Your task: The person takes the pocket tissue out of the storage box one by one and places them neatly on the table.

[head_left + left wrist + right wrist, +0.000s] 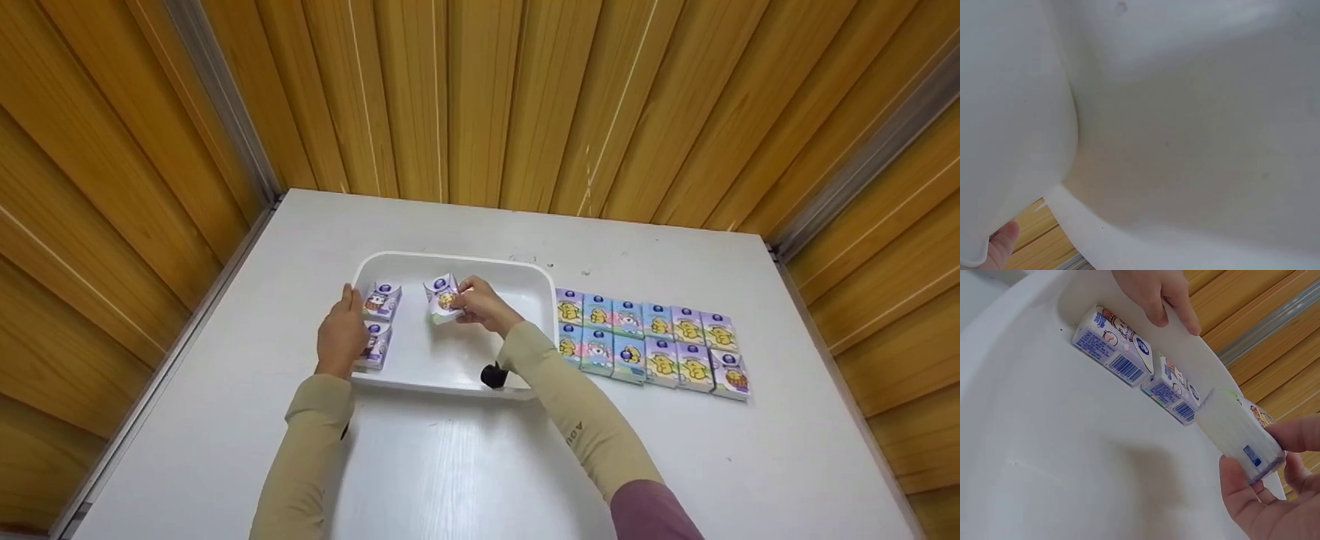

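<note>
My right hand (485, 304) pinches a small tissue pack (444, 300) above the floor of a white plastic tub (457, 386). In the right wrist view, the thumb and fingers grip one end of that pack (1238, 433), its clear-wrapped white side showing. My left hand (343, 334) holds the tub's left rim, thumb on the inside. Two purple-and-white tissue packs, a far one (382, 300) and a near one (379, 346), sit in line along the tub's left wall. The left hand partly covers the near pack in the head view.
Right of the tub, two rows of tissue packs (662, 358) in purple and blue wrappers lie on the white table (420, 472). The closest ones touch or nearly touch the tub's right side. Wood-patterned walls (480, 105) rise behind and at both sides.
</note>
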